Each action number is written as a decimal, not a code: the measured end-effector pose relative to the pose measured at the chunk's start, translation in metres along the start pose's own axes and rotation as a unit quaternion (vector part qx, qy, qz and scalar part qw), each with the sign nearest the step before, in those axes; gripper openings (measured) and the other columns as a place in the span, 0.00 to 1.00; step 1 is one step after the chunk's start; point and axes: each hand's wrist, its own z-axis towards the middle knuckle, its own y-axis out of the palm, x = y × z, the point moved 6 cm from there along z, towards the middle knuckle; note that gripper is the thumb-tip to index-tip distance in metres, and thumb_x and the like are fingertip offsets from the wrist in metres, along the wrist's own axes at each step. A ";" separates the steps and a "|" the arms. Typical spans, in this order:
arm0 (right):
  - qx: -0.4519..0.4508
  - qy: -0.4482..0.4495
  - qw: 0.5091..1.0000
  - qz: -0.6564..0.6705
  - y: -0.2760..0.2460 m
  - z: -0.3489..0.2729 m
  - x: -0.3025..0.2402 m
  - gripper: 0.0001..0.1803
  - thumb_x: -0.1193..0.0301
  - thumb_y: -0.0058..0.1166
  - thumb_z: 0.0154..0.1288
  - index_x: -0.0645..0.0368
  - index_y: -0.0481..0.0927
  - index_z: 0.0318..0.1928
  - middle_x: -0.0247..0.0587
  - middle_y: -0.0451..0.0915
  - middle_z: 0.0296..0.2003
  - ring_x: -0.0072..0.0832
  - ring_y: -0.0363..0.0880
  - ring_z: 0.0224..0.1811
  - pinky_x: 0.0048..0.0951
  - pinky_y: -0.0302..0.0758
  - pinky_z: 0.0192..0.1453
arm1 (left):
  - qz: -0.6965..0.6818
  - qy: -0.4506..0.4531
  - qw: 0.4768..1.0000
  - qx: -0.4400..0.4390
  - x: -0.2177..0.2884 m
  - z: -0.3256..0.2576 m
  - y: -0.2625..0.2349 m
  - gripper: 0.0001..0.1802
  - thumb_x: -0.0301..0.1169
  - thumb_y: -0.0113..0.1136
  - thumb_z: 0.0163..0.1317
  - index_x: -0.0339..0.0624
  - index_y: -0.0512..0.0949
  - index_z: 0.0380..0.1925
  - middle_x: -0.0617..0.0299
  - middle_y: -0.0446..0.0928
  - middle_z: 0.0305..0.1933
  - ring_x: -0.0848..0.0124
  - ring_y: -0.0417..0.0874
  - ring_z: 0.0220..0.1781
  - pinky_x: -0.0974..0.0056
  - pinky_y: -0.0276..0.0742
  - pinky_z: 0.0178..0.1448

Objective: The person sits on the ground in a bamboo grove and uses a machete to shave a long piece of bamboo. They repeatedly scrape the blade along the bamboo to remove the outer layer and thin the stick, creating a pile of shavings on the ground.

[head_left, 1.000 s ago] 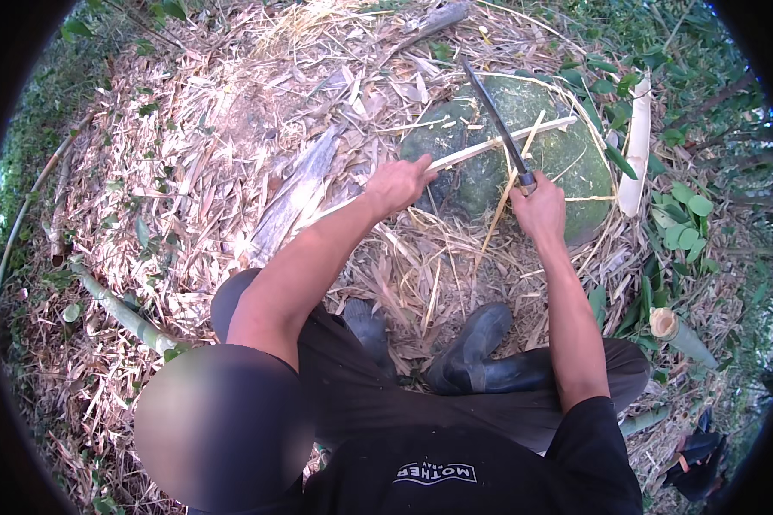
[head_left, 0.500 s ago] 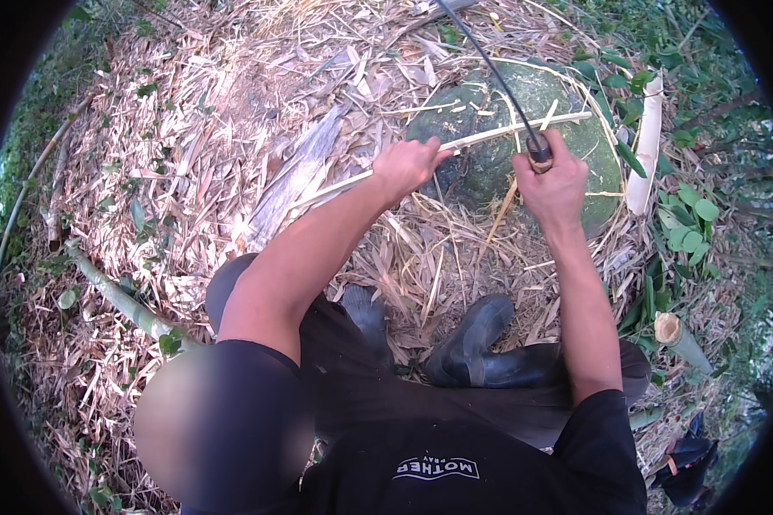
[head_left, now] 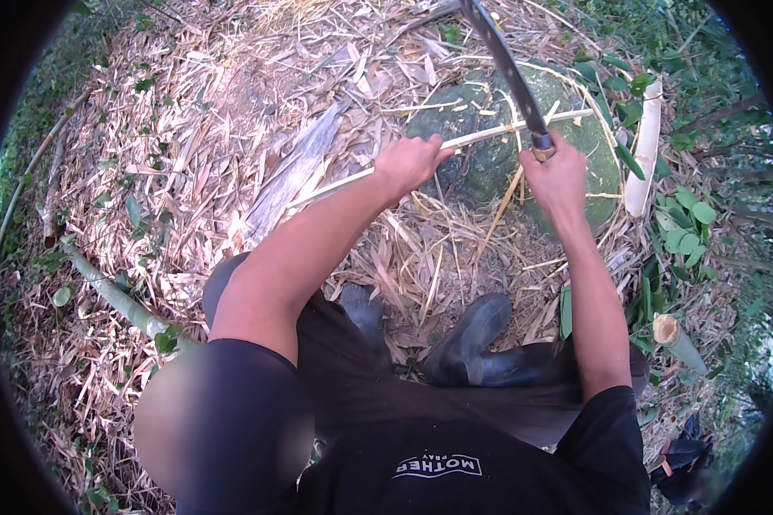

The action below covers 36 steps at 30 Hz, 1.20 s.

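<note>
My left hand (head_left: 406, 163) is closed around a long pale strip of split bamboo (head_left: 489, 132). The strip lies slantwise over a mossy green boulder (head_left: 472, 182), and its lower end runs out past my left forearm. In my right hand (head_left: 560, 178) is the short handle of a machete, gripped in a fist. The machete's dark blade (head_left: 508, 73) points up and away over the boulder, its flat side showing, and its base is beside the bamboo strip. Thin pale shavings and slivers lie on the boulder around it.
Dry leaves and shavings cover the ground. A pale split length (head_left: 644, 150) stands right of the boulder among green leaves. A cut bamboo end (head_left: 666, 329) lies lower right, a green pole (head_left: 116, 296) left. My rubber boots (head_left: 472, 339) are below the boulder.
The machete has turned, so its blade shows broad instead of edge-on, and its tip has swung right. My right hand has shifted only slightly. The left hand keeps its hold on the strip.
</note>
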 end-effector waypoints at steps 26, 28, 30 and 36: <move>-0.101 0.077 0.989 -0.080 0.032 0.013 0.044 0.16 0.66 0.61 0.56 0.64 0.83 0.41 0.63 0.84 0.30 0.54 0.87 0.39 0.49 0.82 0.49 | 0.012 -0.001 1.000 0.008 0.008 0.008 0.000 0.30 0.56 0.38 0.78 0.38 0.76 0.46 0.42 0.84 0.32 0.43 0.87 0.39 0.42 0.83 0.44; -0.077 0.074 0.993 -0.054 0.017 0.015 0.035 0.16 0.66 0.61 0.56 0.64 0.83 0.41 0.61 0.84 0.29 0.53 0.87 0.37 0.48 0.81 0.47 | 0.003 0.007 1.000 0.012 0.008 0.009 0.003 0.30 0.56 0.37 0.78 0.38 0.74 0.46 0.41 0.83 0.29 0.41 0.86 0.37 0.40 0.81 0.43; -0.014 0.035 0.998 -0.042 0.006 0.005 0.015 0.15 0.66 0.61 0.55 0.65 0.82 0.40 0.58 0.84 0.27 0.52 0.87 0.34 0.47 0.81 0.45 | 0.001 0.003 1.000 0.018 -0.001 0.006 0.006 0.30 0.57 0.37 0.78 0.38 0.73 0.46 0.41 0.82 0.28 0.40 0.86 0.36 0.39 0.81 0.43; -0.027 -0.019 0.993 -0.109 0.032 0.000 0.036 0.16 0.65 0.64 0.57 0.64 0.81 0.41 0.53 0.84 0.25 0.46 0.88 0.31 0.44 0.84 0.42 | 0.003 0.008 1.000 0.013 0.002 0.011 0.007 0.30 0.57 0.36 0.78 0.38 0.73 0.46 0.42 0.82 0.28 0.40 0.85 0.35 0.39 0.80 0.42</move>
